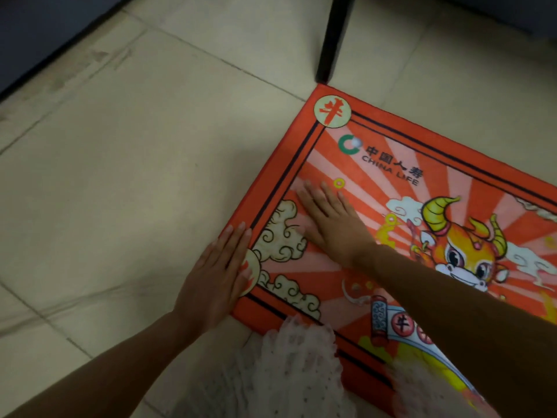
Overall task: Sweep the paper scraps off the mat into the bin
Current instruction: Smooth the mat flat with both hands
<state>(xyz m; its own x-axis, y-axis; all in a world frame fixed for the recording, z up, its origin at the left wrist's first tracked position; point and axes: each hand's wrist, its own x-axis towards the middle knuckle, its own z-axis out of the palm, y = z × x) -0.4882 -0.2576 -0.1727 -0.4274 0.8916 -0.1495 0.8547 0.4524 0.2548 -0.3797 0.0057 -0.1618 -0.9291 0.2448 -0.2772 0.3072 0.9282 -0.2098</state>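
- Mat: orange-red, printed with a cartoon ox, cream clouds, radiating stripes and the lettering "CHINA LIFE"; lies flat on the tiled floor, its far left corner close to a black furniture leg
- Right hand: palm down, fingers straight and together, lying flat on the mat's striped field just inside the dark border line, fingertips pointing to the mat's left edge; grasps nothing
- Left hand: palm down, fingers straight, lying along the left edge of the mat, part on the orange border and part over the floor beside it; grasps nothing
- Both forearms: bare, reaching in from the lower part of the view, the right one crossing over the mat's print
- Paper scrap: one small pale blob shows on the green logo near the mat's far left corner; too blurred to say for certain that it is paper
- White lacy garment: at the bottom of the view, overlapping the near edge of the mat
- Floor: pale beige tiles with grey grout lines, scuffed in places
- Dark wall base or furniture panel: along the upper left of the view
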